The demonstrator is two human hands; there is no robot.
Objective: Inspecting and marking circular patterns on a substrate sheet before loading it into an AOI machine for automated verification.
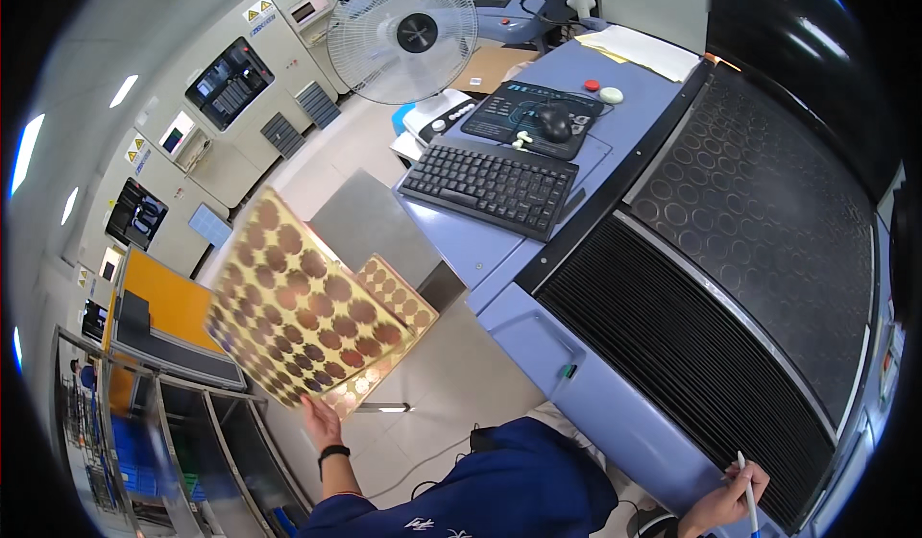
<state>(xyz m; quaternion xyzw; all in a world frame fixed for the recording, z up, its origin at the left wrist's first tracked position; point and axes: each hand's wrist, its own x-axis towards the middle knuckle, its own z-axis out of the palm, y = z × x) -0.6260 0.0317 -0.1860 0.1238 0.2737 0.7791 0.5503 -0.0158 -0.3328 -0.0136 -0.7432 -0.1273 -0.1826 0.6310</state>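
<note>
My left hand (pixel 321 421) grips the lower edge of a stack of thin yellow panels (pixel 298 303) printed with rows of brown circles, held tilted up over the floor to my left. A second panel (pixel 399 298) of the same kind peeks out behind the first. My right hand (pixel 722 501) is low at the right, fingers closed around a slim white pen-like tool (pixel 746 485), close to the ribbed black bed (pixel 691 355) of a blue-grey machine. A black band sits on my left wrist.
A black keyboard (pixel 492 184), mouse (pixel 555 121) on a dark pad, and papers lie on the machine's console. A standing fan (pixel 403 31) is behind it. Beige cabinets (pixel 230 86) line the far wall. An orange-topped trolley (pixel 158 322) stands at left.
</note>
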